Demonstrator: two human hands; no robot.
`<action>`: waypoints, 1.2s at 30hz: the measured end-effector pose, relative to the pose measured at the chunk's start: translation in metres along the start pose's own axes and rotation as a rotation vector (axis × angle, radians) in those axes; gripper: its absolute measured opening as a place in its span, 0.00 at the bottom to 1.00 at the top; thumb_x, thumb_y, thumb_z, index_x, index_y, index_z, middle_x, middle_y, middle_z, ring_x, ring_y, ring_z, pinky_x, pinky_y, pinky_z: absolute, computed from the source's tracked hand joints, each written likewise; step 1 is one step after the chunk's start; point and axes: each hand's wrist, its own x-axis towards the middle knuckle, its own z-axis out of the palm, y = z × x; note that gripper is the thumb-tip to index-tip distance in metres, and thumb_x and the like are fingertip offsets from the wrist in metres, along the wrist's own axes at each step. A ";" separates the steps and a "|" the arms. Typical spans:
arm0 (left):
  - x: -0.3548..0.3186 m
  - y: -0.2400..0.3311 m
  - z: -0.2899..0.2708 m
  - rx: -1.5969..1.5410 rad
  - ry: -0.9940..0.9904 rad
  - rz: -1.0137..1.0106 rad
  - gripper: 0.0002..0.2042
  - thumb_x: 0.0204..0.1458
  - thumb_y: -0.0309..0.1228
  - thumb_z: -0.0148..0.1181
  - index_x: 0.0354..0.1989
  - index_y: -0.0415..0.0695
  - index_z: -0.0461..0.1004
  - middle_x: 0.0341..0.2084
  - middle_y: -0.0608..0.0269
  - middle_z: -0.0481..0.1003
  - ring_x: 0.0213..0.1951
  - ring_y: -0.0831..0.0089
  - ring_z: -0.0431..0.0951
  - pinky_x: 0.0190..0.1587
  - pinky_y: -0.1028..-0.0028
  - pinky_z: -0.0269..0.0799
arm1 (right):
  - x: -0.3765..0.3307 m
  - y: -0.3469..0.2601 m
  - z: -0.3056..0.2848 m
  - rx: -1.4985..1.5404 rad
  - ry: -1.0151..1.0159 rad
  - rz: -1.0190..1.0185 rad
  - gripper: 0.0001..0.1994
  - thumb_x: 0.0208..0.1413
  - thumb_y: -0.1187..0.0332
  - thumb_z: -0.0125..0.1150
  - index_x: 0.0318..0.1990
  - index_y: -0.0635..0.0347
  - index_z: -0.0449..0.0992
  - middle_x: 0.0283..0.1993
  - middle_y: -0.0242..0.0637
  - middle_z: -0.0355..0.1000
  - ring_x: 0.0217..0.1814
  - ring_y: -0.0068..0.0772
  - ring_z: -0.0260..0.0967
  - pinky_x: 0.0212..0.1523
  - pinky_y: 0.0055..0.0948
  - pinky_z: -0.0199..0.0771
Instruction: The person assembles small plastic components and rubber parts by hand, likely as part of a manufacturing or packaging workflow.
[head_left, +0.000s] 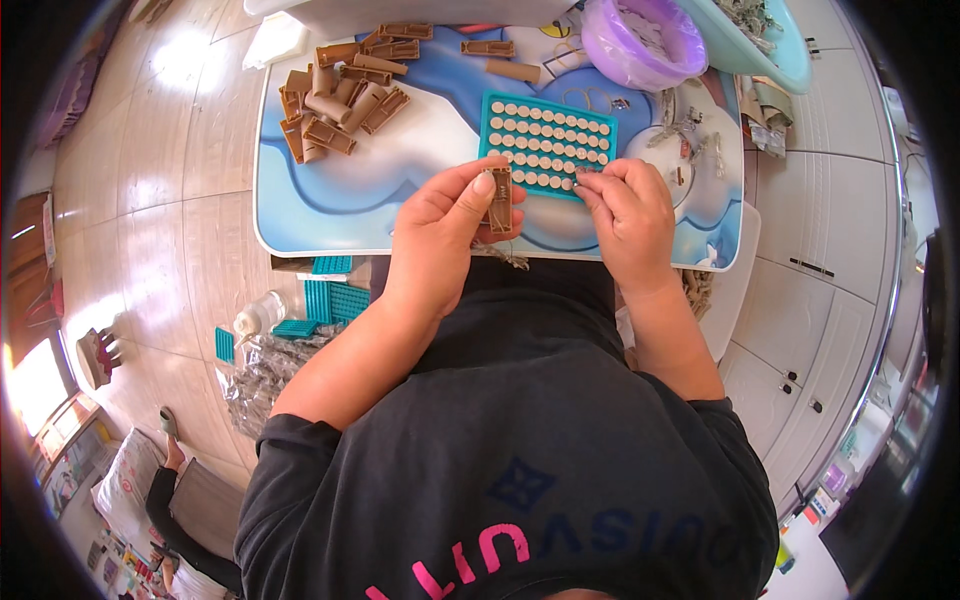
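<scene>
My left hand is closed around a brown plastic casing, held upright at the table's near edge with its hollow, ribbed side showing. The thumb presses on its upper end. Just beyond lies a teal tray with rows of small round beige pieces. At the tray's near right corner, my right hand has thumb and fingertips pinched together; whatever is between them is too small to make out. A heap of similar brown casings sits at the table's far left.
The blue-and-white table carries loose casings at the back. A purple basin and a light teal basin stand far right. Below the table's left side are teal trays and a bag of grey pieces. Another person's leg shows lower left.
</scene>
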 end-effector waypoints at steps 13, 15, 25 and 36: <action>-0.005 -0.007 0.006 -0.063 -0.074 -0.095 0.14 0.58 0.30 0.50 0.50 0.37 0.69 0.35 0.59 0.75 0.35 0.73 0.76 0.40 0.74 0.75 | 0.014 -0.036 0.001 0.380 0.021 -0.012 0.08 0.35 0.75 0.68 0.25 0.59 0.74 0.28 0.34 0.67 0.30 0.37 0.65 0.28 0.32 0.65; -0.004 -0.008 0.006 -0.040 -0.077 -0.081 0.14 0.58 0.29 0.50 0.50 0.37 0.69 0.35 0.60 0.75 0.36 0.73 0.76 0.40 0.74 0.75 | 0.010 -0.035 0.004 0.349 0.007 -0.033 0.08 0.35 0.76 0.67 0.25 0.59 0.74 0.28 0.34 0.67 0.29 0.37 0.65 0.29 0.32 0.64; -0.005 -0.006 0.007 -0.027 -0.065 -0.110 0.15 0.59 0.32 0.49 0.51 0.37 0.68 0.37 0.56 0.75 0.37 0.71 0.77 0.41 0.71 0.76 | 0.007 -0.002 0.000 0.154 0.050 0.034 0.08 0.36 0.76 0.66 0.28 0.59 0.77 0.27 0.33 0.66 0.29 0.36 0.65 0.29 0.31 0.65; -0.004 -0.006 0.007 -0.024 -0.052 -0.108 0.14 0.59 0.31 0.48 0.51 0.37 0.68 0.36 0.56 0.75 0.37 0.71 0.77 0.42 0.71 0.75 | 0.010 0.002 0.002 0.076 -0.083 -0.103 0.09 0.33 0.75 0.67 0.26 0.58 0.75 0.28 0.32 0.66 0.31 0.36 0.65 0.30 0.32 0.65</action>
